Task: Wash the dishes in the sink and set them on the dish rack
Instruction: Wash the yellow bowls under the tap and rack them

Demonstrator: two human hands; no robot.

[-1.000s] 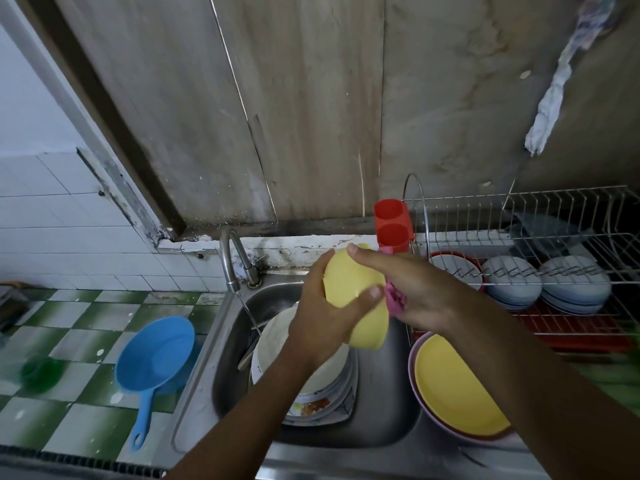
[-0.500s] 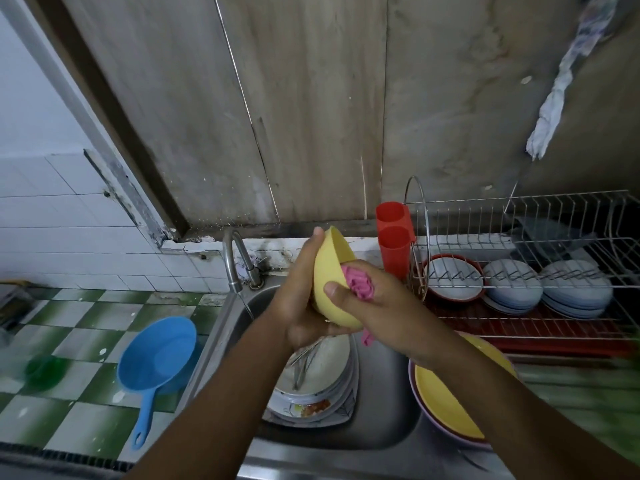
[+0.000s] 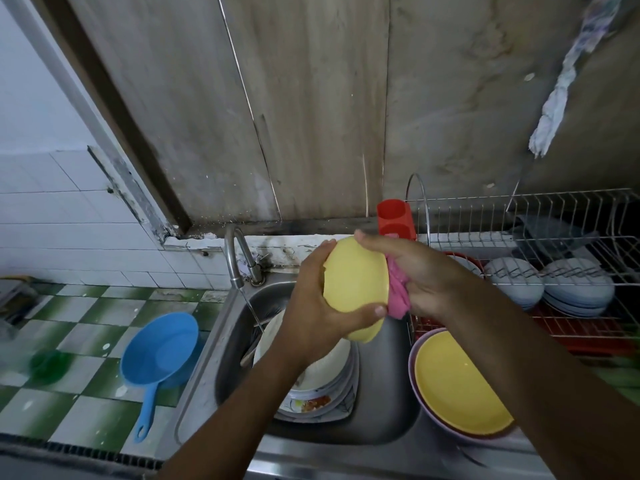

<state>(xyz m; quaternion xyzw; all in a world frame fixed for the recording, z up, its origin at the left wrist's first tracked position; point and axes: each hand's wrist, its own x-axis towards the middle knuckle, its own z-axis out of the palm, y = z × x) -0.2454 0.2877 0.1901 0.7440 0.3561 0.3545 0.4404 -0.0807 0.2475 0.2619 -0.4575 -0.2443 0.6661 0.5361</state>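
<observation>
Head view: two hands, left [image 3: 311, 306] tight around one yellow bowl [image 3: 356, 282], right [image 3: 426, 271] around one pink cloth [image 3: 398, 294]; two red cups [image 3: 396, 220].

Dim, soft daylight from the left; wide-angle bending, blurred edges.

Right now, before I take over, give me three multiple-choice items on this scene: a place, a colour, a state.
1. The blue scoop lies: A on the floor; B on the tiled counter left of the sink; C on a chair.
2. The cloth in the right hand is: A pink; B green; C white.
3. The left hand: A hangs empty; B grips a yellow bowl; C holds a spoon.
B, it rests on green-and-white tiles; A, pink folds show beside the bowl; B, its thumb curls under the bowl.
</observation>
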